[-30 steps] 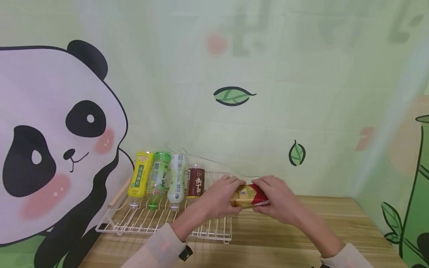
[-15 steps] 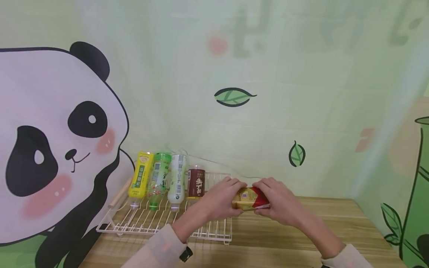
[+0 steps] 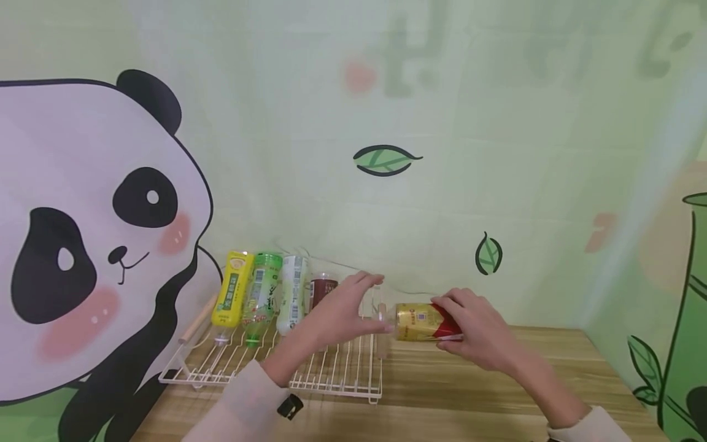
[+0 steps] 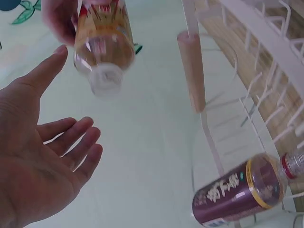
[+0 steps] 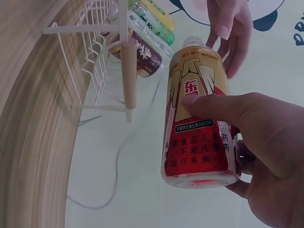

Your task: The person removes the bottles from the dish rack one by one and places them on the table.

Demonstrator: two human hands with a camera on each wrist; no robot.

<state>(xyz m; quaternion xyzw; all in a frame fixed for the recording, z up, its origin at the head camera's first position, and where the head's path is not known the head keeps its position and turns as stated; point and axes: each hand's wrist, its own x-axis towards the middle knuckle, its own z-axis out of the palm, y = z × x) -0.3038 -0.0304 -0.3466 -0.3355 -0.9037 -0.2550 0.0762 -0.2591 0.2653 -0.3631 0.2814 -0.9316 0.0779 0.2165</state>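
Observation:
My right hand (image 3: 480,331) holds a gold-and-red drink bottle (image 3: 422,322) on its side, cap end pointing left. In the right wrist view the thumb lies across the label of the bottle (image 5: 197,118) and the fingers curl behind it. My left hand (image 3: 345,313) is beside the cap end, thumb and fingers spread apart with nothing between them. The left wrist view shows the bottle's whitish cap (image 4: 106,78) apart from that open palm. Below and behind the left hand is a white wire rack (image 3: 337,388), where a maroon-labelled bottle (image 3: 322,287) leans cap down.
Further left on the rack stand a yellow bottle (image 3: 232,291), a green-labelled bottle (image 3: 264,294) and a white-labelled bottle (image 3: 293,288), all upside down. A wooden handle (image 5: 128,76) rises at the rack's right end. A panda-printed cloth (image 3: 442,202) hangs behind the wooden table (image 3: 497,399).
Both hands held the gold-and-red bottle earlier. My left hand has let go and moved left, uncovering the cap end. My right hand has shifted slightly right with the bottle.

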